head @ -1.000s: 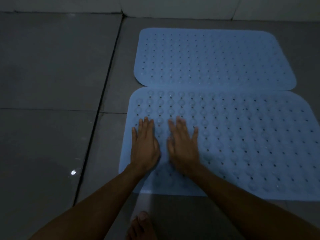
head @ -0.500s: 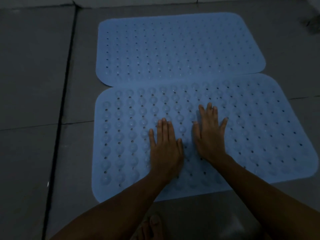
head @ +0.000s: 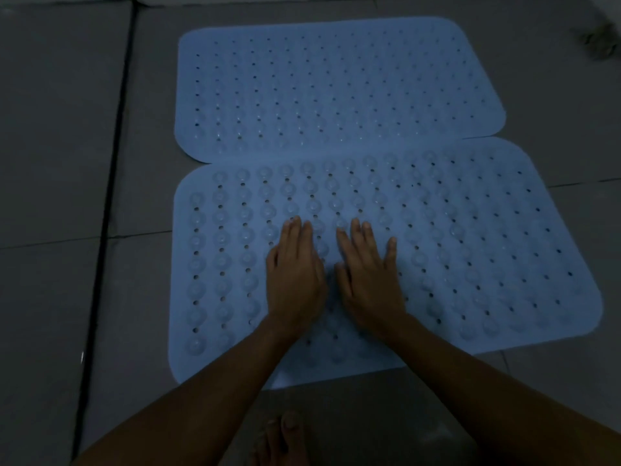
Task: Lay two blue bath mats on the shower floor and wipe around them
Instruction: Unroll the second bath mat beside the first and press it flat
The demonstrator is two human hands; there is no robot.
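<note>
Both hands have shifted a little since half a second ago: the right hand (head: 368, 277), which then reached further up the mat than the left, now lies level with the left hand (head: 295, 277), the two just beside each other. Each hand is released, fingers straight and palm down, pressing flat on the near blue mat (head: 487, 257), grasping nothing. That mat lies flat on the shower floor (head: 60, 146), its far edge touching, perhaps slightly overlapping, the near edge of the far blue mat (head: 336, 85), which lies flat beyond it and sits a little further left at its right end. Both mats show rows of small holes and round suction cups. Dark grout lines (head: 114, 183) cross the grey tiles left of the mats. A bare foot (head: 279, 438) stands on the floor just below the near mat, between the forearms. A dim dark smudge (head: 601, 38) sits at the upper right; what it is cannot be told.
</note>
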